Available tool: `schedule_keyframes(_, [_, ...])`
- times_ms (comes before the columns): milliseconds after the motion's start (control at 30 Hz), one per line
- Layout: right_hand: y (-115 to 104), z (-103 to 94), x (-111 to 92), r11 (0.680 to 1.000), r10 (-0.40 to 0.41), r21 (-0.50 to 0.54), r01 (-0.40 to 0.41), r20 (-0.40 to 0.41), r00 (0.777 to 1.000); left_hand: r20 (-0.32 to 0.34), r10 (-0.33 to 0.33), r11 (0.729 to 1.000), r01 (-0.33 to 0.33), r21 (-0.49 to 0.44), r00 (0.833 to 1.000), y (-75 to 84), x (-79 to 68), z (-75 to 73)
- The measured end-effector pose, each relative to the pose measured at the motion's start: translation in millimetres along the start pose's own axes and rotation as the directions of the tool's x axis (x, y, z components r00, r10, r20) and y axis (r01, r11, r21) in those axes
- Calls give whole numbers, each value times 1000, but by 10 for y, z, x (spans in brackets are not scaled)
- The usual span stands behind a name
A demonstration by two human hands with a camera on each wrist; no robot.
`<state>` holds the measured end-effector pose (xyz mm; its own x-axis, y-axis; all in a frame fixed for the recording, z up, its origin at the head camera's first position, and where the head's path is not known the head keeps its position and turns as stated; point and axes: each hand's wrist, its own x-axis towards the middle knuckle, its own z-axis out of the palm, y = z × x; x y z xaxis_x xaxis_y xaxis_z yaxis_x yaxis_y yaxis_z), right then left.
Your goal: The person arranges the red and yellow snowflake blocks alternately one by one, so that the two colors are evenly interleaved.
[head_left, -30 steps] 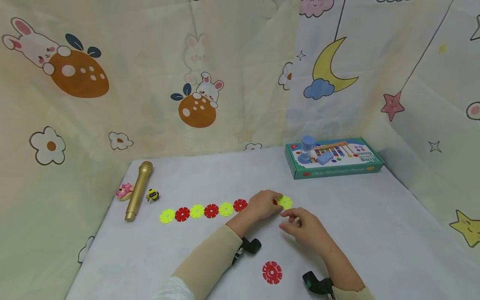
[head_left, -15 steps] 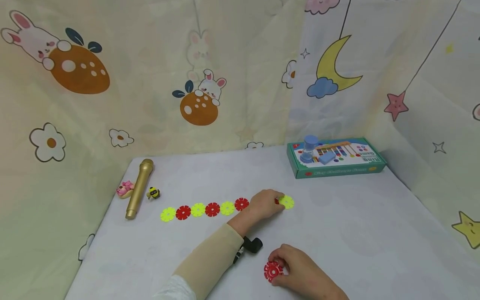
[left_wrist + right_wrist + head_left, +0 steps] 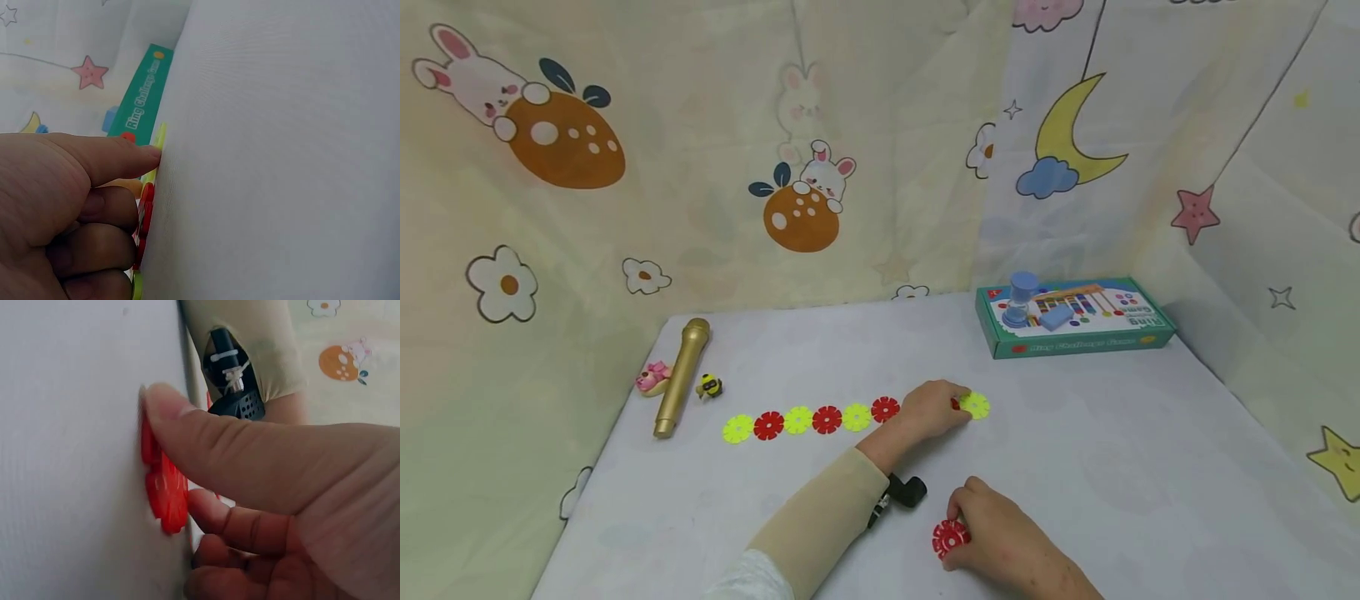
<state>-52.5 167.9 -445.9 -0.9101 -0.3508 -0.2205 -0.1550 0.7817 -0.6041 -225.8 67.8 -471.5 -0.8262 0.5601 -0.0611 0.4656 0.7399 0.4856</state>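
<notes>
Yellow-green and red plastic snowflake discs alternate in a row across the white table, from a yellow disc [image 3: 738, 428] at the left. My left hand [image 3: 928, 408] covers part of this row. Its thumb and index finger hold the edge of the rightmost yellow snowflake disc [image 3: 977, 406]; in the left wrist view the thumb touches that disc and the other fingers are curled. Nearer the front, my right hand [image 3: 1000, 529] grips a red snowflake disc [image 3: 950, 540] between thumb and fingers. The right wrist view shows red layers [image 3: 164, 481] under the thumb, perhaps two stacked discs.
A green game box [image 3: 1078, 321] at the back right carries a blue hourglass [image 3: 1021, 300] and a blue block [image 3: 1056, 317]. To the left lie a gold microphone [image 3: 681, 379], a pink figure [image 3: 653, 378] and a small bee figure [image 3: 709, 386]. Printed cloth [image 3: 887, 192] hangs behind.
My right hand has come down from beside the left hand to the front red disc and taken hold of it, shifting it slightly. My left hand has stayed at the row's right end.
</notes>
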Motion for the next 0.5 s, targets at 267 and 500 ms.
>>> schedule_keyframes(267, [-22, -59, 47, 996, -10, 94, 5, 54, 999, -6, 1, 1000, -1, -1, 1000, 10, -3, 2])
schedule_keyframes(500, [6, -555, 182, 945, 35, 327, -30, -10, 999, 1, -9, 1000, 9, -4, 1000, 18, -14, -21])
